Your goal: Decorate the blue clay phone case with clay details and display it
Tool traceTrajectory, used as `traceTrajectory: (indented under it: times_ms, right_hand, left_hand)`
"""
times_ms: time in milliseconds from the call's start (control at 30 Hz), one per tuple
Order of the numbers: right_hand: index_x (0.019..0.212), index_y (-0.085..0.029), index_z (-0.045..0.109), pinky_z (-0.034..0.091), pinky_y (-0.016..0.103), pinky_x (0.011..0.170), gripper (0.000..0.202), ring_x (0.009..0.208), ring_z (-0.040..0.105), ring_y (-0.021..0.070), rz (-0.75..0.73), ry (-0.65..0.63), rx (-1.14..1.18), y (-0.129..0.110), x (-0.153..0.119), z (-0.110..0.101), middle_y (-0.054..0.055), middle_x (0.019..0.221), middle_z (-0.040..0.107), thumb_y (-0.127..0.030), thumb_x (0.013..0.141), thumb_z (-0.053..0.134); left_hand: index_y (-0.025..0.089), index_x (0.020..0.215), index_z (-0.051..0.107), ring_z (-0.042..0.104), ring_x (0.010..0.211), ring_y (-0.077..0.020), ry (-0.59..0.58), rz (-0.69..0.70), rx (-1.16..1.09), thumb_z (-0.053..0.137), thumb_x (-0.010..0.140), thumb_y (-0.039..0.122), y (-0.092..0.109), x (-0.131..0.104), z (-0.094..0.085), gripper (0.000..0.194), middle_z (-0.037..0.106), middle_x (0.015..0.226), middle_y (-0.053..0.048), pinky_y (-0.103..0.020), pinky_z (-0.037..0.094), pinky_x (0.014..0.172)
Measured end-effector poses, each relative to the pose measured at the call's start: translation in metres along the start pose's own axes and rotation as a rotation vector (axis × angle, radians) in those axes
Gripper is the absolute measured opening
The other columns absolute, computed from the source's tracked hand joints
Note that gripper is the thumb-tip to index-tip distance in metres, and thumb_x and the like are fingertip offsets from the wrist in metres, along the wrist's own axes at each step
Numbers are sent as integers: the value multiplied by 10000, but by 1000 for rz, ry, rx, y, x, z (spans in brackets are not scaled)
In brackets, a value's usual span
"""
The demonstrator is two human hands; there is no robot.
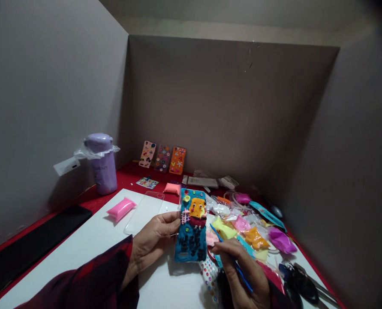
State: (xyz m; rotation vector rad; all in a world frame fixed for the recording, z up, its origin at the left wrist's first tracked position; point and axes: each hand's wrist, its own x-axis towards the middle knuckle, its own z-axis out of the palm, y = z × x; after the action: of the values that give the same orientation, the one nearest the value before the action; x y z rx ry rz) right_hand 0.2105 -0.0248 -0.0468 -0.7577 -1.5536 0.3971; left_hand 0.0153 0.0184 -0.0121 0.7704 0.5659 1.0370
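My left hand [157, 236] grips the left edge of a blue phone case [191, 251], held upright above the white board. Raised clay shapes cover the case: an orange figure with eyes, a dark red piece under it, a small pink fence and dark marks along the lower part. Just right of the case, my right hand [245, 270] is closed around a thin blue modelling tool [244, 277]. The tool's tip points up and left, apart from the case. Behind my left hand lies a clear phone case [142, 210], near a pink clay packet [121, 209].
Several colourful clay packets [255, 237] crowd the right side, with sunglasses [302, 283] at the near right. A purple bottle [102, 167] stands at the left. Decorated cases, among them an orange case [178, 160], lean against the back wall. A sticker sheet [209, 274] lies below the blue case.
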Motion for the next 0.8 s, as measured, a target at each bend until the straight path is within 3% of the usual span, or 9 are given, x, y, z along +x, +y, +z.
traceTrajectory:
  times_ms: [533,667,800]
  right_hand:
    - [1002,-195,624,497,314,694,208,769,606,181,-94,-61,-8,7,-1,-2,64,823,638,-90,870,502]
    - [991,-198,632,485,305,688,193,758,600,178,-82,-19,-7,5,-2,-1,57,817,630,-101,864,523]
    - [957,-204,656,464,319,807,154,836,605,189,-37,86,-41,3,-6,1,51,865,641,-140,857,558]
  left_hand:
    - [122,1045,713,649,755,-163,17,-61,-25,656,788,166,-5,10,-14,266,731,874,-129,-294,481,773]
    - [123,1014,722,640,705,-145,26,-65,-49,661,787,159,-7,12,-17,238,731,809,-115,-271,488,718]
    - [117,1010,721,643,704,-153,12,-69,-64,690,761,171,-7,12,-17,257,730,807,-117,-275,490,710]
